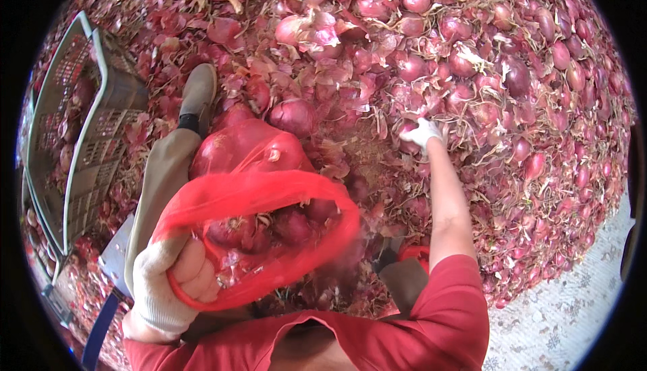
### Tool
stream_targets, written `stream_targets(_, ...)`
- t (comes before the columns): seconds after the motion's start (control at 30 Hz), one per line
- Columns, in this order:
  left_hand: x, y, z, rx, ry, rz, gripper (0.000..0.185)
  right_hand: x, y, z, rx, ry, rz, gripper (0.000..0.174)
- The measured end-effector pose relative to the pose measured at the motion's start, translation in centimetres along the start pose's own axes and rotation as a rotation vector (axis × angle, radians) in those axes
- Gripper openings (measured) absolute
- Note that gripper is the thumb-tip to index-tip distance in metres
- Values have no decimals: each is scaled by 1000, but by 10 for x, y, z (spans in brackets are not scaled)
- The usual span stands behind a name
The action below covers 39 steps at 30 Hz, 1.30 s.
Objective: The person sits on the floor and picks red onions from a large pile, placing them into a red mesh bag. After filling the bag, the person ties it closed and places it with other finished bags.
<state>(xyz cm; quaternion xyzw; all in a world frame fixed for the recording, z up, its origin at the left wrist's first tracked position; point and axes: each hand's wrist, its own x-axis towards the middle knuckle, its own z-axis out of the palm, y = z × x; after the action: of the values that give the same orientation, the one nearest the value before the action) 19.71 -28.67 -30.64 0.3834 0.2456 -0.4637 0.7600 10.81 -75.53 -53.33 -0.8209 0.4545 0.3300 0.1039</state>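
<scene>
A red mesh bag [283, 180] stands between my legs with its mouth spread wide, several red onions [293, 227] lying inside. My left hand [169, 275], in a white knit glove, grips the near left part of the rim, its fingers inside the mesh. Out at the right, on the slope of the onion heap [485, 93], my right hand [423, 133] wears a white glove and has its fingers around a red onion [407, 131]. Its palm side is hidden.
Plastic crates [101, 93] with onions inside stand at the far left. My shoe [198, 90] rests among loose onion skins. Something red [415, 253] lies by my right leg. A patterned pale floor covering [556, 315] shows at the lower right, and a blue strap [100, 328] at the lower left.
</scene>
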Motion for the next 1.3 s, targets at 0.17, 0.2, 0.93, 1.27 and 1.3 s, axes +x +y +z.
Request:
stream_targets(0.17,-1,0,-9,-61,5,-3,24,-16,-18,34,-91,192,17,93)
stream_targets(0.2,-1,0,-9,-84,12,-11,25,-18,-16,43,-168,203,2,94)
stream_targets(0.93,24,-25,-20,97,-416,-43,9,-273,-75,77,763,273,-808,73)
stream_targets(1.27,26,-28,-55,62,-523,146,10,-230,-46,151,1194,400,-76,52)
stream_targets(1.3,27,-29,-57,64,-556,152,11,-225,-41,156,1577,184,-213,47)
